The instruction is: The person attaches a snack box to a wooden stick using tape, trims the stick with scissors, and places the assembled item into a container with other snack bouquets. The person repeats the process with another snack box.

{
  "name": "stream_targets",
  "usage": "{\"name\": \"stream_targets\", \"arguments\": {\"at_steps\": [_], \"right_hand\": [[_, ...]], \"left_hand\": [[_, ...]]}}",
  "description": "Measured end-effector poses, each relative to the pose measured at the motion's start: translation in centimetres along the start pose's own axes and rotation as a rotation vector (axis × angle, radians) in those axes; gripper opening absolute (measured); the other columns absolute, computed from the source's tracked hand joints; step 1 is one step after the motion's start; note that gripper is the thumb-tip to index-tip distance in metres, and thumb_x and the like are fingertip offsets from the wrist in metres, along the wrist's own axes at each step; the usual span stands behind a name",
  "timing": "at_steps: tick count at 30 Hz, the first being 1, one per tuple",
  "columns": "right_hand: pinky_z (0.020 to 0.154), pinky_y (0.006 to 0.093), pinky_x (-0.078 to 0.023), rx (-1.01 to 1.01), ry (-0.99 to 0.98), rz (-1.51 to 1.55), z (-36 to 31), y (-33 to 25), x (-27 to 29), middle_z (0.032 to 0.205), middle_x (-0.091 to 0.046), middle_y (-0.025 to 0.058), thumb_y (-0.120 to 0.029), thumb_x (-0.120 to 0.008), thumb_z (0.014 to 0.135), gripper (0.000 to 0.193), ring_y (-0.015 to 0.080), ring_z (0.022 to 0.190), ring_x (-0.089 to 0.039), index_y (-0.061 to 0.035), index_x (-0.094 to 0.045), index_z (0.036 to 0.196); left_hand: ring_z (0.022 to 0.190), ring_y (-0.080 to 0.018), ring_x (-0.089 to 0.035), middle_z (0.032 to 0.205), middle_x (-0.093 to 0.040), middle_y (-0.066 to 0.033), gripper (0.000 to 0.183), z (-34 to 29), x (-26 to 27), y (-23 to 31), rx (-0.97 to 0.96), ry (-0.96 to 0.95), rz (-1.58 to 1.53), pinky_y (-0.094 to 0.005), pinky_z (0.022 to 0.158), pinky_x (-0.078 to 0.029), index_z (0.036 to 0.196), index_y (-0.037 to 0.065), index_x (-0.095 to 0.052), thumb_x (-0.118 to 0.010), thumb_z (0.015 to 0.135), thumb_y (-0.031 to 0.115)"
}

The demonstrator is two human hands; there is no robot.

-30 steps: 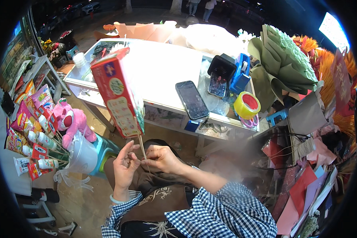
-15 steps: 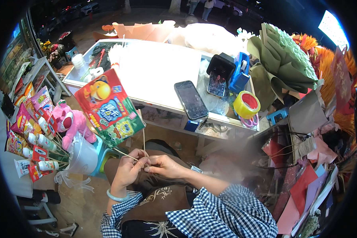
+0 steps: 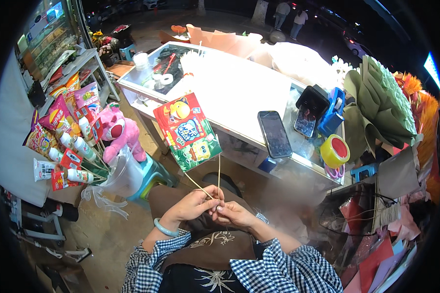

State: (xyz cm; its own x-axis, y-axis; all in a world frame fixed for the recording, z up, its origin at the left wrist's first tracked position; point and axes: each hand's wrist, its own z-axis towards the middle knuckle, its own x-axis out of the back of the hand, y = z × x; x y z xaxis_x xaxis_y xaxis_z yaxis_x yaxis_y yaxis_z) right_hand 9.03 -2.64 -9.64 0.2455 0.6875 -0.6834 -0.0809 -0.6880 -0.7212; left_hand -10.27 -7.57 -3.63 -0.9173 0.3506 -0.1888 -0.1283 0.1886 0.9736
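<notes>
A flat red and green snack package (image 3: 187, 133) with cartoon pictures stands up on two thin wooden sticks (image 3: 219, 172), slightly tilted, above my lap. Below it the sticks draw together toward my fingers. My left hand (image 3: 193, 205), with a pale bangle at the wrist, is closed on the sticks. The fingertips of my right hand (image 3: 237, 215) pinch at their lower ends, touching the left fingers. My fingers hide those ends. At the left, a translucent bucket (image 3: 123, 172) holds several snack bags and small bottles on sticks, with a pink plush bear (image 3: 120, 134) among them.
In front of me stands a white-topped counter (image 3: 234, 88). Along its right side lie a black phone (image 3: 275, 134), another phone in a black case (image 3: 305, 117), a blue tape dispenser (image 3: 332, 112) and yellow tape (image 3: 335, 150). Wrapped bouquets (image 3: 376, 107) and coloured paper (image 3: 376, 259) crowd the right.
My view has swung left, so the counter and bucket sit farther right in the picture. The package appears smaller and farther from me. Both hands still hold the sticks.
</notes>
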Motion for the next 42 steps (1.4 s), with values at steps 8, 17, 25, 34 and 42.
{"name": "stream_targets", "arguments": {"at_steps": [8,17,25,34,42], "right_hand": [[0.083,0.0338,-0.05,0.267,0.65,-1.26,-4.8,-7.1,-1.3,0.102,-0.064,0.0133,-0.016,-0.069,0.084,0.039,0.0234,0.095,-0.063,-0.0023,-0.059,0.118],[0.072,0.0271,-0.049,0.707,1.266,-1.512,-9.7,-15.3,-2.9,0.083,-0.066,0.0083,-0.002,-0.062,0.087,0.01,0.0136,0.078,-0.062,0.0026,-0.065,0.095],[0.068,0.0249,-0.051,0.552,0.704,-0.914,2.5,-13.8,-3.4,0.084,-0.068,0.0079,-0.012,-0.06,0.093,0.019,0.0099,0.072,-0.063,0.0043,-0.064,0.102],[0.065,0.0214,-0.047,0.391,0.358,-0.431,3.1,-13.1,-1.0,0.08,-0.061,0.0003,-0.018,-0.054,0.098,0.019,0.0063,0.07,-0.058,-0.0002,-0.061,0.098],[0.076,0.0234,-0.049,0.37,0.266,-0.278,1.4,-13.5,-1.1,0.1,-0.064,0.0061,-0.016,-0.054,0.096,0.026,0.0097,0.087,-0.06,0.003,-0.058,0.115]], "left_hand": [[0.072,-0.0091,-0.06,0.094,-0.063,-0.0086,0.018,0.0,0.4,-0.2,-0.029,0.063,0.104,-0.0223,0.067,-0.05,0.107,0.0,-0.047,-0.046,0.1,0.017],[0.072,-0.0073,-0.059,0.092,-0.063,-0.0066,0.015,0.6,0.0,0.5,-0.031,0.031,-0.047,-0.0214,0.067,-0.05,0.105,0.001,-0.045,-0.046,0.1,0.015],[0.073,-0.0095,-0.06,0.093,-0.064,-0.0101,0.014,0.6,-1.3,1.2,0.012,-0.009,0.007,-0.0229,0.068,-0.051,0.106,0.002,-0.045,-0.047,0.099,0.015],[0.071,-0.0081,-0.058,0.089,-0.063,-0.0059,0.014,1.1,-1.7,0.9,0.061,-0.037,0.063,-0.0224,0.066,-0.049,0.104,0.002,-0.048,-0.044,0.099,0.015],[0.071,-0.0081,-0.058,0.09,-0.063,-0.0062,0.014,1.8,-2.1,1.0,0.038,-0.047,0.06,-0.0225,0.066,-0.049,0.105,0.002,-0.048,-0.045,0.099,0.014]]}}
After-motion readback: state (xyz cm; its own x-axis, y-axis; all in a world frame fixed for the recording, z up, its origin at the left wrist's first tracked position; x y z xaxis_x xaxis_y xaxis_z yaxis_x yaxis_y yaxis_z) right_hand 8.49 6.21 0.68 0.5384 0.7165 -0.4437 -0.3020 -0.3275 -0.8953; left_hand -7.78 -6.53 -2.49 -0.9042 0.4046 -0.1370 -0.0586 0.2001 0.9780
